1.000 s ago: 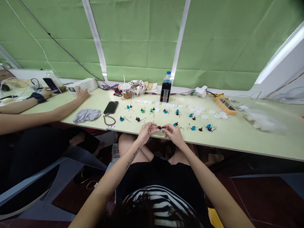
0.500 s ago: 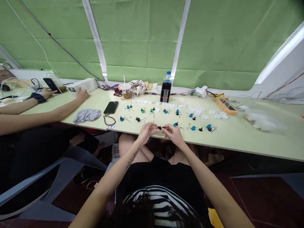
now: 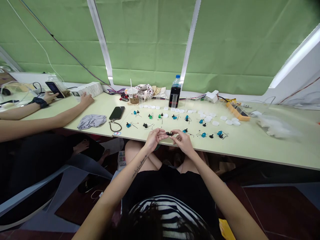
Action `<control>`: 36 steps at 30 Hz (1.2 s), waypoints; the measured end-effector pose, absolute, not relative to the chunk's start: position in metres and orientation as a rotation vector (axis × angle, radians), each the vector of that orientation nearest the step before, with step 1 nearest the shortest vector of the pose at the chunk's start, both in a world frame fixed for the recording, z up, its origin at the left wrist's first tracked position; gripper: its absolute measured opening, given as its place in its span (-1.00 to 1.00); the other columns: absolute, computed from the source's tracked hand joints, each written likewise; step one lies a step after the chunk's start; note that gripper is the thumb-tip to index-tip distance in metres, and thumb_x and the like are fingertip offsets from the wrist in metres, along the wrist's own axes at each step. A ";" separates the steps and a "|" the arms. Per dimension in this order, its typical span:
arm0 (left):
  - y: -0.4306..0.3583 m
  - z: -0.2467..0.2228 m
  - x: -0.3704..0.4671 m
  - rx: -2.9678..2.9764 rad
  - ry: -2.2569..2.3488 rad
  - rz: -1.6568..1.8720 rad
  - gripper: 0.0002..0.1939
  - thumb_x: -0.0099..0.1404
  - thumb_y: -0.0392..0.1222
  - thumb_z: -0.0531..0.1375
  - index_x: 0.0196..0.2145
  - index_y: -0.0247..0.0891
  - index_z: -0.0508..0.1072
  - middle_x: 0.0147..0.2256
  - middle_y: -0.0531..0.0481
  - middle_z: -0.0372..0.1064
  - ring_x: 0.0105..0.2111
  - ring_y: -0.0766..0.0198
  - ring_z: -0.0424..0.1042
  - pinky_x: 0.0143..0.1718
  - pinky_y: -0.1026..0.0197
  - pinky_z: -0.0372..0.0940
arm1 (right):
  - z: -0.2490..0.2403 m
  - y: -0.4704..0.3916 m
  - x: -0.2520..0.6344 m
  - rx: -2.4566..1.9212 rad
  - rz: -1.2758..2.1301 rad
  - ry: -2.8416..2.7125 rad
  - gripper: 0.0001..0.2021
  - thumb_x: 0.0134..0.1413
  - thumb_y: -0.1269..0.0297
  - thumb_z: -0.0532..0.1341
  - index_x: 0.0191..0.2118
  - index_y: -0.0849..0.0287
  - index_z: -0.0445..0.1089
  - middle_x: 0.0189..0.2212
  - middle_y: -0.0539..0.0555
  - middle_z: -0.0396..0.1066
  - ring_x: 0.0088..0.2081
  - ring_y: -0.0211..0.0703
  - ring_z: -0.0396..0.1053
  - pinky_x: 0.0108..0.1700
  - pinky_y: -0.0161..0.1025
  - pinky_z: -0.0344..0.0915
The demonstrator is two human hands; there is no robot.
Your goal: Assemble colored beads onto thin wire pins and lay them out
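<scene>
Between my two hands, over the table's front edge, is a small black part (image 3: 169,133); its exact kind is too small to make out. My left hand (image 3: 154,138) pinches it from the left, with the palm partly turned up. From the other side my right hand (image 3: 183,140) has its thumb and fingers closed on it. Just beyond my hands lie small blue pieces (image 3: 174,117) with black knobs and thin bent metal wires. Green pieces (image 3: 150,116) of the same sort lie to the left, and a black one (image 3: 145,125) sits nearer.
White round caps (image 3: 208,118) run in a line behind the pieces. A phone (image 3: 174,96) leans on a bottle at the back. Left are another phone (image 3: 117,113), a grey cloth (image 3: 92,122) and a co-worker's arm (image 3: 57,115). An orange power strip (image 3: 237,111) and plastic bag (image 3: 276,126) lie right.
The black part has turned slightly between my fingers and more of it shows. My right fingers have shifted a little; both arms stay in place.
</scene>
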State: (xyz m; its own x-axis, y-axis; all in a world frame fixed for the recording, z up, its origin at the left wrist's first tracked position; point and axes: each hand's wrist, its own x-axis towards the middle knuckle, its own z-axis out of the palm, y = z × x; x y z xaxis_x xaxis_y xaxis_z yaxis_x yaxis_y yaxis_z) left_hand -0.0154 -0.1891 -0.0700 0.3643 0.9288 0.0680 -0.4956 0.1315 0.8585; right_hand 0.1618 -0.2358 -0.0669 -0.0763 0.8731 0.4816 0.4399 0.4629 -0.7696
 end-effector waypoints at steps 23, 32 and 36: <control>-0.189 -0.071 -0.016 0.978 0.535 1.111 -0.70 0.27 -0.06 0.10 -0.35 -0.40 0.41 -0.42 -0.18 0.46 -0.38 0.18 0.51 -0.18 0.15 0.37 | -0.067 -0.234 0.162 -1.147 0.532 -1.726 -0.69 0.10 0.00 0.13 -0.21 0.14 0.37 -0.42 0.08 0.45 -0.56 -0.17 0.41 -0.54 -0.28 0.33; -0.190 -0.071 -0.015 0.969 0.532 1.110 -0.68 0.27 -0.04 0.10 -0.35 -0.41 0.41 -0.43 -0.18 0.47 -0.38 0.18 0.51 -0.17 0.13 0.37 | -0.065 -0.235 0.162 -1.164 0.524 -1.744 -0.71 0.13 0.02 0.10 -0.27 0.15 0.37 -0.56 0.02 0.40 -0.57 -0.17 0.41 -0.48 -0.28 0.33; -0.189 -0.072 -0.016 0.965 0.548 1.106 -0.68 0.25 -0.02 0.11 -0.35 -0.41 0.41 -0.43 -0.18 0.47 -0.38 0.18 0.51 -0.17 0.12 0.37 | -0.065 -0.235 0.162 -1.173 0.544 -1.741 -0.71 0.14 0.02 0.09 -0.30 0.15 0.37 -0.55 0.02 0.41 -0.57 -0.18 0.41 -0.46 -0.28 0.33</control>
State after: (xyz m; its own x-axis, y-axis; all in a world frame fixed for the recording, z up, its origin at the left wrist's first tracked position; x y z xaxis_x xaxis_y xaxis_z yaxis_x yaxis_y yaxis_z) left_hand -0.0156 -0.1890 -0.0716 0.3822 0.9203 0.0834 -0.4913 0.1259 0.8618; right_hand 0.1617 -0.2348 -0.0650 -0.1060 0.8860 0.4513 0.4714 0.4444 -0.7618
